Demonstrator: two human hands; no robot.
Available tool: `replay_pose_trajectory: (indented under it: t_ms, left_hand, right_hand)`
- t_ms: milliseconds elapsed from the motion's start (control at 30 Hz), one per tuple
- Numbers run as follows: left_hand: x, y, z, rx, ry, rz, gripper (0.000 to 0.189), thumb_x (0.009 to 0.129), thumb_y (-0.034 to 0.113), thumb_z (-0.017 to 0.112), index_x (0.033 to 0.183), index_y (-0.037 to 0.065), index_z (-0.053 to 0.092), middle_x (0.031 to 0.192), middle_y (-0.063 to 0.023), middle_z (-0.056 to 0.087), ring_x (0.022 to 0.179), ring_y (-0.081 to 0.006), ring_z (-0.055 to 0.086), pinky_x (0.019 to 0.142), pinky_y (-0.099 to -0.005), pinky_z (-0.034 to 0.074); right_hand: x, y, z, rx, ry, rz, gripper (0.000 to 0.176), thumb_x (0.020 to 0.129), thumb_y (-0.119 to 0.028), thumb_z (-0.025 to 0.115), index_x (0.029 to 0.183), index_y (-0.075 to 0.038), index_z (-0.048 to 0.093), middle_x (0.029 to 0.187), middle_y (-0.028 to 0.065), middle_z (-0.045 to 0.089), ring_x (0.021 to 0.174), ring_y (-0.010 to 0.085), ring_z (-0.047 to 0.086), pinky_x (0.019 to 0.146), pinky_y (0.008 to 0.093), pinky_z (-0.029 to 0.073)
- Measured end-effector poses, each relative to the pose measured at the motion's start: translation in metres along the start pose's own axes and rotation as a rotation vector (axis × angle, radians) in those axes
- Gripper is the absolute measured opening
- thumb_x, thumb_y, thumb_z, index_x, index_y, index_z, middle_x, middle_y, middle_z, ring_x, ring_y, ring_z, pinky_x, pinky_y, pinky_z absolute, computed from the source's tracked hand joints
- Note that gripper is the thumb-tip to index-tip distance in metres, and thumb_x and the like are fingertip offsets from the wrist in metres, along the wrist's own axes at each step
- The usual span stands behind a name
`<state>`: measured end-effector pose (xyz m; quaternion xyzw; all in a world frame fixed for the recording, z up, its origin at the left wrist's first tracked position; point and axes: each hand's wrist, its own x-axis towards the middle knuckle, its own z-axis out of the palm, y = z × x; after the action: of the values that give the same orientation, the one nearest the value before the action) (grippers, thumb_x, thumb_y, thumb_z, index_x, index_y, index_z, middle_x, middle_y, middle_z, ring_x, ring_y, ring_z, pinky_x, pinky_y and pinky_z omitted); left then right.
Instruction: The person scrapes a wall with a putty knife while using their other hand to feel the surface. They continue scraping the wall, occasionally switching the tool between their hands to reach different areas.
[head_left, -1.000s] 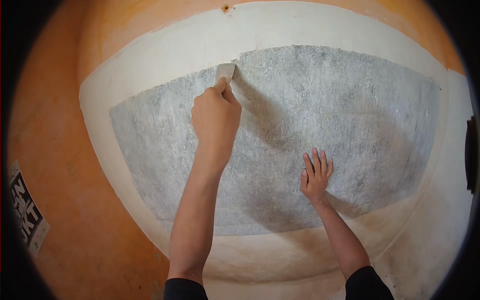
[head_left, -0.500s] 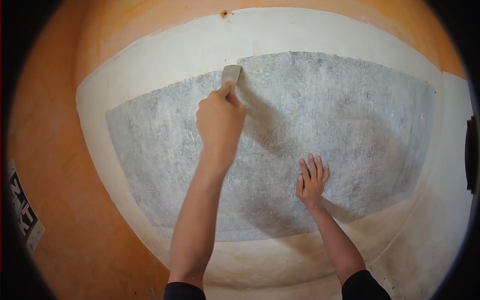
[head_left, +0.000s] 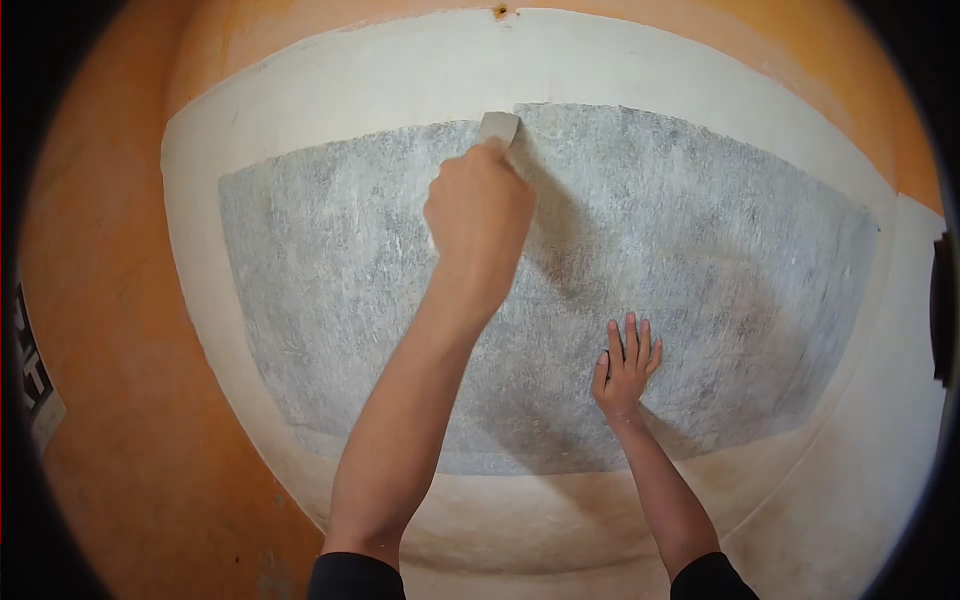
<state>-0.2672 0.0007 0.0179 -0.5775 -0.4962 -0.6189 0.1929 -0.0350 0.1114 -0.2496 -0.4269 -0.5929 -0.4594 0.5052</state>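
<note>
Left hand (head_left: 480, 218) clamped on scraper (head_left: 499, 127), upper centre, at step in grey patch (head_left: 330, 265). Grey spans mid-frame; white band (head_left: 390, 72) above has none. Right hand (head_left: 622, 384), fingers apart, lower right of centre.

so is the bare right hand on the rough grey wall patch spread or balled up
Spread: the right hand rests on the patch, fingers up with gaps showing between them.

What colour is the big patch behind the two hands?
The big patch is mottled grey with whitish streaks, seen best in the head view.
</note>
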Motion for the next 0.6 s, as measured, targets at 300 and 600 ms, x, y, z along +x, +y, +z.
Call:
replay_pose_trajectory:
  t_ms: [300,600]
  left_hand:
    - [0.001,0.0,-0.003,-0.007,-0.035,-0.024,0.029,0.096,0.017,0.055,0.111,0.001,0.074,0.084,-0.0234,0.072,0.079,-0.0414,0.071,0.07,-0.0471,0.057]
    - [-0.002,-0.007,0.003,-0.044,-0.015,-0.042,0.027,0.094,0.014,0.055,0.108,0.003,0.076,0.082,-0.0236,0.071,0.079,-0.0403,0.071,0.07,-0.047,0.057]
  right_hand:
    - [-0.006,-0.003,-0.003,0.005,-0.025,0.028,0.048,0.101,-0.026,0.041,0.145,-0.012,0.054,0.156,0.0124,0.043,0.147,0.0363,0.032,0.119,0.0563,0.011]
    - [0.002,0.001,0.0,0.017,-0.003,0.032,0.047,0.1,-0.026,0.042,0.142,-0.011,0.057,0.154,0.0131,0.045,0.146,0.0365,0.033,0.118,0.0559,0.011]
